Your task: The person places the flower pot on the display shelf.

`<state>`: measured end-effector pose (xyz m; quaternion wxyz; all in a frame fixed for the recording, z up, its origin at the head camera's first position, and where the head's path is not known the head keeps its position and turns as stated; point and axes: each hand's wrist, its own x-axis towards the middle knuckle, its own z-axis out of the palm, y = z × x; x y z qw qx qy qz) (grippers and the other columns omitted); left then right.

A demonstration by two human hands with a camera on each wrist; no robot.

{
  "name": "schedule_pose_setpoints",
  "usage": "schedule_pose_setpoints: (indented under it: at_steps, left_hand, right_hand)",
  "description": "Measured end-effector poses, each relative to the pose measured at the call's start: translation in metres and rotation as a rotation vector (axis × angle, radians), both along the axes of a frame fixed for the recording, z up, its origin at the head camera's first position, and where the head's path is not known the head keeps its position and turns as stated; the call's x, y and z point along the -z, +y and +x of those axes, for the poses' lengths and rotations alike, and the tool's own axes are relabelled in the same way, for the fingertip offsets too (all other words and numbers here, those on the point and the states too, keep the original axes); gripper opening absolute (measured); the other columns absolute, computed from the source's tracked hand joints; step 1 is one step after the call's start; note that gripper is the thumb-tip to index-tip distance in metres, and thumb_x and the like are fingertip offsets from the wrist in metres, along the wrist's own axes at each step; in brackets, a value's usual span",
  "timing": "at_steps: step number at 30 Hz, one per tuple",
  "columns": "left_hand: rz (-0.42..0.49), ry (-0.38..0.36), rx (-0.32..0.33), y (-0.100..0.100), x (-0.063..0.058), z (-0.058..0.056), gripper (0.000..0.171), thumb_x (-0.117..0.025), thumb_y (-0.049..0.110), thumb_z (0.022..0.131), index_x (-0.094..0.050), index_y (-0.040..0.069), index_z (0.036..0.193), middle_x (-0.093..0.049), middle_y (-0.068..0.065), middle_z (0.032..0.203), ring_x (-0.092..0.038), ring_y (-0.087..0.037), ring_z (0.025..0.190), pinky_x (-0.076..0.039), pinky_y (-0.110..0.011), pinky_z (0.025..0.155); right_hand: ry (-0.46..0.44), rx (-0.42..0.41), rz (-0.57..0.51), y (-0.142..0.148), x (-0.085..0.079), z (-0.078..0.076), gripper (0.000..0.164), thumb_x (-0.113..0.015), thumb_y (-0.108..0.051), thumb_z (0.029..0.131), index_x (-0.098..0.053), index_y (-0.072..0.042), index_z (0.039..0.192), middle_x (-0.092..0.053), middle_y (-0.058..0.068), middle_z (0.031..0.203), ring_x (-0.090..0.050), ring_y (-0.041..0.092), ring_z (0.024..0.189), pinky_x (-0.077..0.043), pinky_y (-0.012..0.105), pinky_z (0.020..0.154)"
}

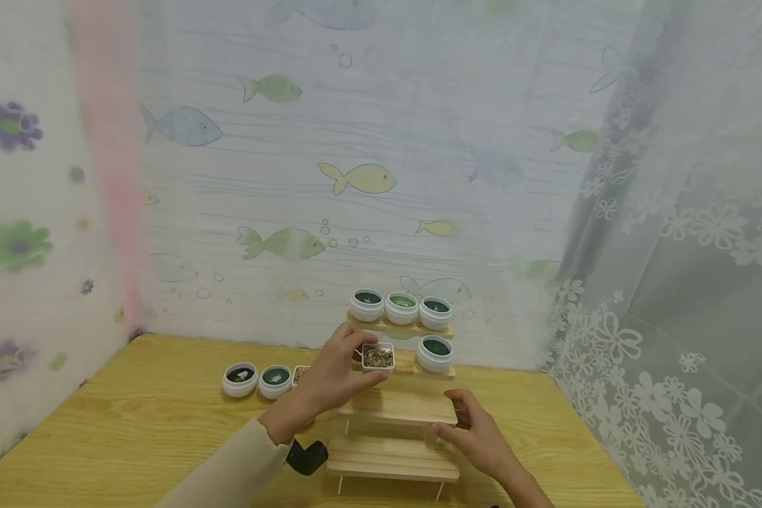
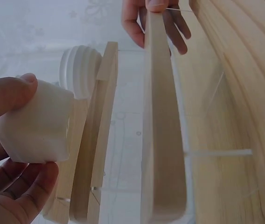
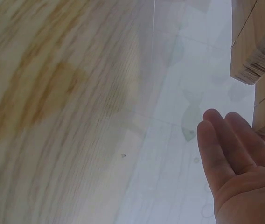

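My left hand (image 1: 338, 367) pinches a small square white pot (image 2: 37, 123) between thumb and fingers. Brownish-green granules fill its top in the head view. The pot is at the left part of the second-highest shelf (image 1: 408, 362) of a wooden tiered stand, left of a round white pot (image 1: 434, 353) with a dark green top. Lower down, my right hand (image 1: 482, 434) grips the right end of the third shelf (image 1: 400, 408), thumb at its front edge and fingers behind. Its fingers (image 3: 221, 149) look fairly straight in the right wrist view.
Three round white pots (image 1: 402, 308) line the top shelf. Left of the stand, two more round pots (image 1: 240, 381) and a partly hidden square pot (image 1: 300, 374) sit on the wooden table (image 1: 133, 416). The lowest shelf (image 1: 392, 458) is nearest. A fish-patterned curtain (image 1: 355, 212) hangs behind.
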<state>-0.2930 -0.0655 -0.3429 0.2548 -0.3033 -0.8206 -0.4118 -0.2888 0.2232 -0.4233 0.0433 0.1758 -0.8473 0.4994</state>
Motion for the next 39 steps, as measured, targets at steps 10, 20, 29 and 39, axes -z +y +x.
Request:
schedule_pose_setpoints:
  at_steps: [10,20,29,39]
  left_hand:
    - [0.017,-0.019,-0.002,0.018,-0.004,-0.018,0.049,-0.084,0.021,0.074,-0.063,0.0,0.114,-0.05,-0.005,0.101,-0.053,-0.012,0.088,-0.051,-0.025,0.074]
    - [0.021,-0.053,-0.001,0.033,-0.003,-0.026,0.048,-0.083,0.021,0.075,-0.064,0.001,0.115,-0.049,-0.006,0.101,-0.053,-0.014,0.084,-0.051,-0.023,0.072]
    - [0.031,-0.06,-0.009,0.042,0.002,-0.033,0.049,-0.081,0.022,0.077,-0.062,0.0,0.117,-0.047,-0.006,0.099,-0.052,-0.012,0.081,-0.05,-0.023,0.07]
    - [0.059,-0.062,-0.019,0.043,0.005,-0.032,0.046,-0.079,0.021,0.08,-0.062,0.0,0.117,-0.047,-0.006,0.102,-0.053,-0.013,0.082,-0.05,-0.024,0.07]
  right_hand:
    - [0.005,0.014,0.013,0.0,0.001,-0.003,0.059,-0.075,-0.022,0.084,-0.045,-0.002,0.13,-0.053,0.028,0.128,-0.057,0.036,0.112,-0.053,0.039,0.082]
    - [0.004,-0.015,0.022,0.002,0.0,-0.001,0.065,-0.074,-0.033,0.084,-0.044,-0.004,0.133,-0.05,0.026,0.132,-0.054,0.038,0.116,-0.051,0.043,0.086]
    - [0.005,-0.001,0.002,0.001,0.001,0.0,0.06,-0.075,-0.029,0.083,-0.046,-0.006,0.131,-0.05,0.026,0.133,-0.053,0.037,0.117,-0.05,0.045,0.088]
    - [0.016,0.018,0.027,-0.001,0.001,-0.001,0.059,-0.074,-0.021,0.084,-0.045,0.0,0.13,-0.052,0.028,0.129,-0.056,0.036,0.113,-0.052,0.041,0.084]
